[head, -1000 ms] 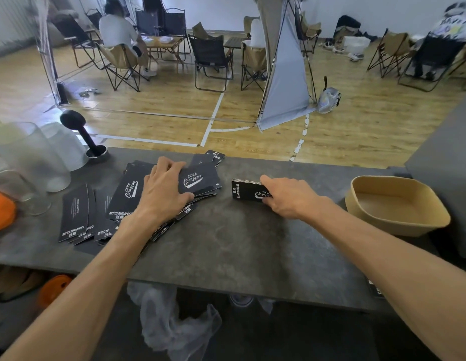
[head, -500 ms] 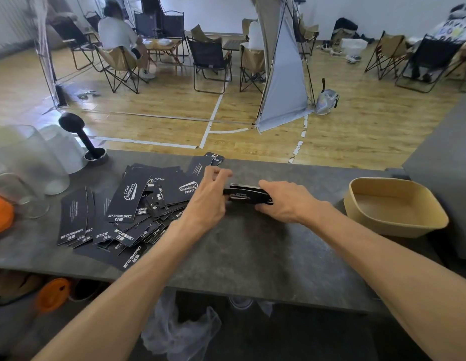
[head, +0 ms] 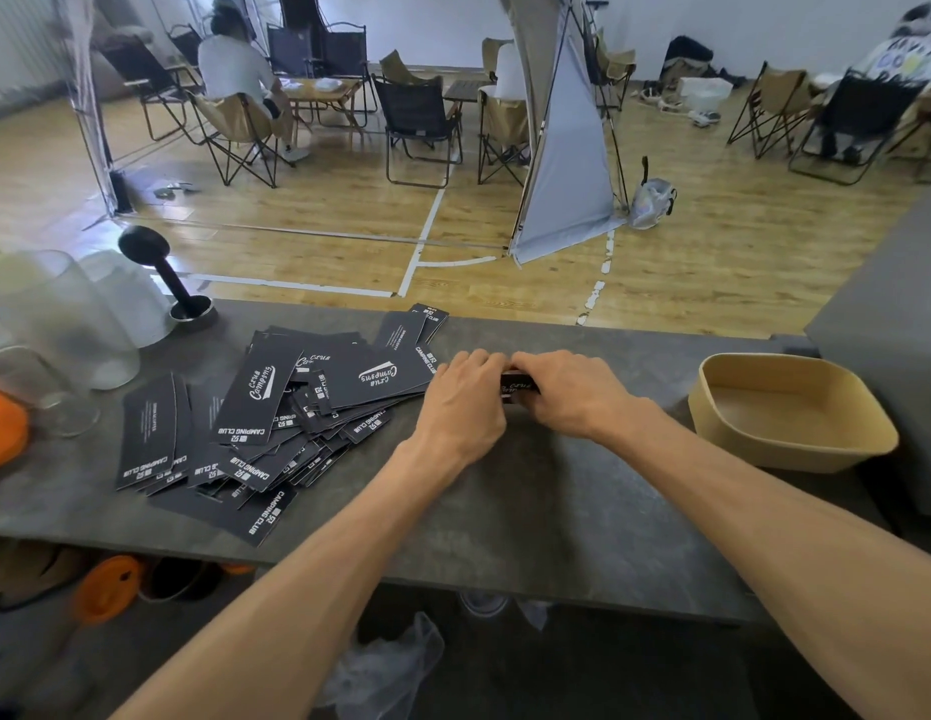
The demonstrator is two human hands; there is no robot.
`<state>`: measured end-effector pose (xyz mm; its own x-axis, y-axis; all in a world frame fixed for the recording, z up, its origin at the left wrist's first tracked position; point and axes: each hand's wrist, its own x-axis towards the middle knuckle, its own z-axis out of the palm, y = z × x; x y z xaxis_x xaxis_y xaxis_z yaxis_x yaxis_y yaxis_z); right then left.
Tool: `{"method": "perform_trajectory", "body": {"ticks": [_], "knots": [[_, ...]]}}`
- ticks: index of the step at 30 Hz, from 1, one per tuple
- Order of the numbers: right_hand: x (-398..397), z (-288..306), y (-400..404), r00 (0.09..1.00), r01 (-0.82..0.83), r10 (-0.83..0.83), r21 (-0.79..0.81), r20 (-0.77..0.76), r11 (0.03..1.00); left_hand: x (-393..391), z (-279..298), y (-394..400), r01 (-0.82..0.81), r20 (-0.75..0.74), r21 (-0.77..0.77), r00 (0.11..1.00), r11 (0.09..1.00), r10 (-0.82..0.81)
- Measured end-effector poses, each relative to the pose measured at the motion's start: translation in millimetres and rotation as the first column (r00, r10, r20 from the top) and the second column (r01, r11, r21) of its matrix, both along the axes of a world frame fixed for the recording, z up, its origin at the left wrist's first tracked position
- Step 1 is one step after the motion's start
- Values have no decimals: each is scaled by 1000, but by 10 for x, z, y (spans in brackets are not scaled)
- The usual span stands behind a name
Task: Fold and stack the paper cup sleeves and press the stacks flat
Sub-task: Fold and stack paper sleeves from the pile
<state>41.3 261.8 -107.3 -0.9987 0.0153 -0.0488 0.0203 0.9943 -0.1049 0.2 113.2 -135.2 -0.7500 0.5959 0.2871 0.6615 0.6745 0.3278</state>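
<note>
Both of your hands are on the small stack of folded black paper cup sleeves (head: 518,389), which sits on the dark grey stone-look worktop (head: 556,511) just right of centre. Your left hand (head: 466,397) covers its left end and your right hand (head: 569,394) its right end, fingers curled over the top and the far edge, so each is gripping the stack; only a narrow strip of it, with white lettering, shows between them. The stack's long axis runs left to right, across your line of sight, so the two hands bracket it end to end and neither is nearer than the other.

The relation that matters next is sideways. The loose heap of unfolded black printed sleeves (head: 276,413) lies to the left of the stack, with its nearest sleeve touching or almost touching your left hand. Your left hand is therefore the one placed to fetch the next sleeve, while your right can stay on the stack. Judging by the size of that heap, most of the folding is yet to do.

A tan oval paper tray (head: 788,449) stands well apart on the right, and frosted plastic cups (head: 52,314) on the far left.
</note>
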Motion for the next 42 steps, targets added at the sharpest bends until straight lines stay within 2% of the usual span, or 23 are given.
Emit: {"method": "perform_trajectory", "body": {"ticks": [2, 4, 6, 7, 9, 11, 13, 15, 19, 22, 24, 25, 27, 29, 30, 33, 35, 37, 39, 42], "knots": [[-16, -55, -46, 1000, -1, 0, 51, 9, 999, -21, -21, -37, 48, 66, -37, 997, 998, -45], [-10, -113, -64, 1000, -3, 4, 75, -18, 997, -49, -3, -74, 97, 133, 38, 986, 995, -101], [8, -138, -55, 999, -5, 8, 71, -45, 997, -134, 47, -169, 51, 141, 163, 987, 985, -74], [12, -142, -49, 999, -4, 7, 67, -50, 998, -196, 85, -245, -14, 110, 193, 994, 981, -7], [4, -141, -51, 999, -1, 3, 56, -43, 998, -344, 137, -446, -183, 47, 85, 983, 979, 180], [-11, -130, -57, 999, 0, 2, 47, -34, 999, -467, 166, -630, -293, 35, -169, 952, 941, 303], [-15, -120, -55, 1000, 0, 1, 45, -26, 999, -520, 169, -718, -290, 57, -323, 944, 901, 325], [-11, -115, -54, 1000, -1, 3, 44, -25, 999, -538, 145, -748, -283, 23, -331, 951, 900, 307], [0, -95, -62, 1000, 0, 1, 40, -14, 999, -518, 125, -781, -286, -90, -279, 958, 917, 271], [4, -85, -64, 1000, 1, 0, 37, -10, 999, -491, 168, -820, -295, -127, -224, 954, 929, 272], [4, -84, -62, 1000, -1, 1, 38, -5, 999, -441, 227, -841, -316, -121, -132, 946, 939, 302], [1, -87, -60, 1000, -1, 1, 37, -5, 999, -392, 260, -838, -328, -65, -47, 944, 943, 325], [-11, -100, -54, 1000, 5, -5, 30, -8, 1000, -251, 347, -796, -346, 191, 127, 928, 930, 319], [-20, -114, -49, 1000, 9, -9, 30, -11, 999, -123, 423, -715, -364, 465, 174, 849, 915, 249], [-23, -118, -47, 1000, 10, -9, 33, -10, 999, -92, 436, -670, -355, 552, 166, 807, 920, 212], [-24, -103, -48, 1000, 14, -14, 30, 9, 999, -129, 389, -529, -274, 592, 94, 788, 957, 168], [-18, -80, -45, 999, 16, -17, 25, 29, 1000, -135, 352, -447, -279, 588, 89, 790, 956, 176], [-6, -60, -45, 999, 15, -16, 25, 51, 1000, -156, 321, -404, -339, 568, 187, 803, 922, 180], [1, -45, -54, 998, 23, -23, 4, 59, 1000, -198, 307, -424, -423, 568, 331, 803, 844, 179], [13, -28, -82, 996, 63, -59, -63, 67, 996, -222, 241, -535, -493, 548, 421, 807, 761, 220]]}}
